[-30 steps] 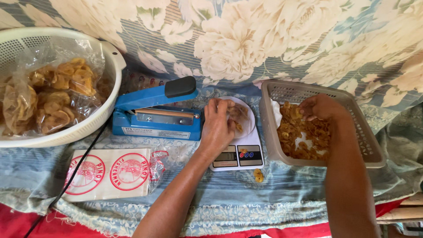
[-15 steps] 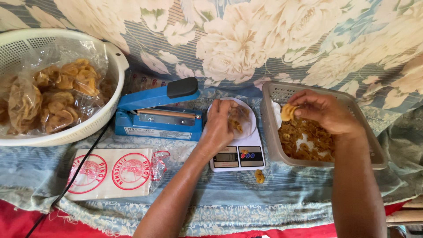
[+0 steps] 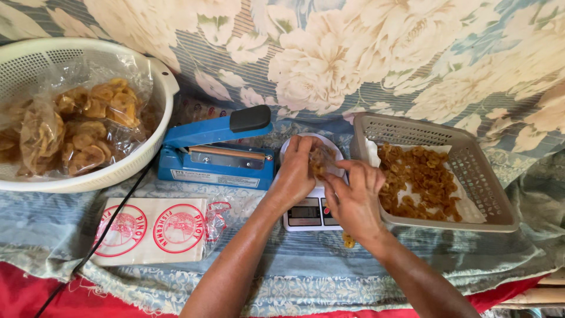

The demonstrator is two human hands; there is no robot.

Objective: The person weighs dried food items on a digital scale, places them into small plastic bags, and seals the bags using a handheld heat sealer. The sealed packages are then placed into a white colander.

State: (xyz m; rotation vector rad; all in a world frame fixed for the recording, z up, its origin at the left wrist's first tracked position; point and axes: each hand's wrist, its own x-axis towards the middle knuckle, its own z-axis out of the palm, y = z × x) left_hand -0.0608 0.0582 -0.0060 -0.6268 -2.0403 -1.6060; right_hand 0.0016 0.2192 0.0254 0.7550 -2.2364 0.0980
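Golden fried chips (image 3: 321,160) are gripped by the right hand (image 3: 353,197) over a clear bag held open by the left hand (image 3: 297,171) on the white digital scale (image 3: 309,213); release into it seems next.

hands cover scale (image 3: 311,213) platform, basin (image 3: 88,176) cropped

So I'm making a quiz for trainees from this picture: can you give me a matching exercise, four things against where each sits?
Things:
1. heat sealer
2. round basket
3. grey tray
4. stack of printed bags

Places:
a. far left
b. right of the scale
c. front, left of the left arm
d. centre, left of the scale

Pairs: 1-d, 2-a, 3-b, 4-c
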